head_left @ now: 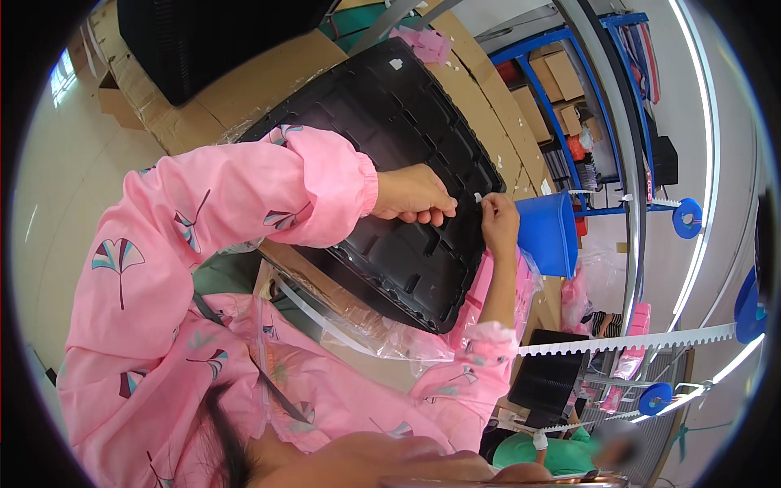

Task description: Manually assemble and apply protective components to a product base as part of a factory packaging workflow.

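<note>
A large black moulded plastic panel (407,122) lies tilted across the work table, its ribbed, recessed side facing up. My left hand (413,195) hovers over its middle with the fingers curled into a pinch; whatever they hold is too small to make out. At the panel's right edge, my right hand (500,221) has thumb and forefinger pressed together. Right beside those fingertips shows a small white piece (478,197); whether it is gripped or stuck to the panel I cannot tell. Another white patch (396,63) sits near the panel's far corner.
Beyond my right hand stands a blue bin (549,234). Pink plastic wrapping (480,297) lies under the panel's near right edge. Another black panel (211,41) rests at the far left on cardboard (301,61). A blue shelf (582,179) holds boxes; a person in green (561,451) is at the lower right.
</note>
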Motion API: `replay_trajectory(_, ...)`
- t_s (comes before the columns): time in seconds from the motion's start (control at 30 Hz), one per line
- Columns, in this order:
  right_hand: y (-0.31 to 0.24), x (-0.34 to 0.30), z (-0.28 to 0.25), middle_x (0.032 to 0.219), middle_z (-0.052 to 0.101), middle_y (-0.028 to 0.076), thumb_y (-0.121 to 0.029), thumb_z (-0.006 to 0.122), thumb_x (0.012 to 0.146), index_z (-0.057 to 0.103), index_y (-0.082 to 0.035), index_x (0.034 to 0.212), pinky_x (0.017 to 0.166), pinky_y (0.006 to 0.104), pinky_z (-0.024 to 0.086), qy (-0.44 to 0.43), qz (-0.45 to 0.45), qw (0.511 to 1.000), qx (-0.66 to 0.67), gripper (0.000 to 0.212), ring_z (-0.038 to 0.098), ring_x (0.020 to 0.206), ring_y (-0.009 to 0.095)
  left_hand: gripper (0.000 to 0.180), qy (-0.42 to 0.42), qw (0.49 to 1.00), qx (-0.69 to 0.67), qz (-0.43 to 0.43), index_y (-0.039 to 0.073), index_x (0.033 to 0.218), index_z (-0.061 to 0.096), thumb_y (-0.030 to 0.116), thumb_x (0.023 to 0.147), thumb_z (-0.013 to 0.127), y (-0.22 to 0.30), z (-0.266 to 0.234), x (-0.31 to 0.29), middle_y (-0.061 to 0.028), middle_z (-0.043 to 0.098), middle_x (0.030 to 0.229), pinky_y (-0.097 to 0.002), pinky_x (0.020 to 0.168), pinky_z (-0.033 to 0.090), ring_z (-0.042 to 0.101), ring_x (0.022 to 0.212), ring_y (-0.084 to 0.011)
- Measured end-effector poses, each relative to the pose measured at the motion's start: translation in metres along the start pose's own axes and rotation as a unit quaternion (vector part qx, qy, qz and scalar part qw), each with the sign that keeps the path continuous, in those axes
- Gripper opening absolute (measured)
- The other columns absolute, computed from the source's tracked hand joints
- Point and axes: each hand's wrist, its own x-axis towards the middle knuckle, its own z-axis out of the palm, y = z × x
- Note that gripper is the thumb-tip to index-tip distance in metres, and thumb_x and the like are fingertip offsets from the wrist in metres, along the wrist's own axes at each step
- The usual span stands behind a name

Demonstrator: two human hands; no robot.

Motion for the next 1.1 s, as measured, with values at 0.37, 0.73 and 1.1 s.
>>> replay_trajectory(0.37, -0.108, 0.013, -0.007, 0.077, 0.059, 0.003, -0.002, 0.059, 0.081, 0.061, 0.003, 0.088, 0.065, 0.0205, 0.044, -0.052, 0.0, 0.889, 0.456, 0.009, 0.055, 0.07, 0.009, 0.031, 0.088, 0.992, -0.065, 0.063, 0.003, 0.073, 0.058, 0.03, 0.087, 0.052, -0.006, -0.018, 0.006, -0.0039, 0.054, 0.065, -0.0221, 0.041, 0.032, 0.041, 0.048, -0.0091)
replay_trajectory(0.73, -0.118, 0.176, 0.073, 0.076, 0.064, 0.01, -0.006, 0.061, 0.079, 0.065, 0.002, 0.089, 0.06, 0.0241, 0.048, -0.019, 0.028, 0.94, 0.34, 0.014, 0.061, 0.067, 0.014, 0.026, 0.126, 0.982, -0.122, 0.07, 0.002, 0.083, 0.055, 0.027, 0.086, 0.052, 0.011, -0.042, -0.043, -0.0037, 0.053, 0.068, -0.0198, 0.037, 0.025, 0.039, 0.049, -0.006)
replay_trajectory(1.1, -0.128, 0.229, 0.1, 0.071, 0.064, 0.014, -0.013, 0.065, 0.071, 0.067, -0.003, 0.081, 0.064, 0.034, 0.047, -0.047, -0.056, 0.99, 0.12, 0.014, 0.061, 0.067, 0.024, 0.026, 0.083, 0.983, -0.143, 0.078, 0.0, 0.082, 0.056, 0.025, 0.086, 0.051, 0.013, -0.04, -0.048, -0.0042, 0.051, 0.069, -0.0207, 0.037, 0.021, 0.036, 0.047, -0.0061)
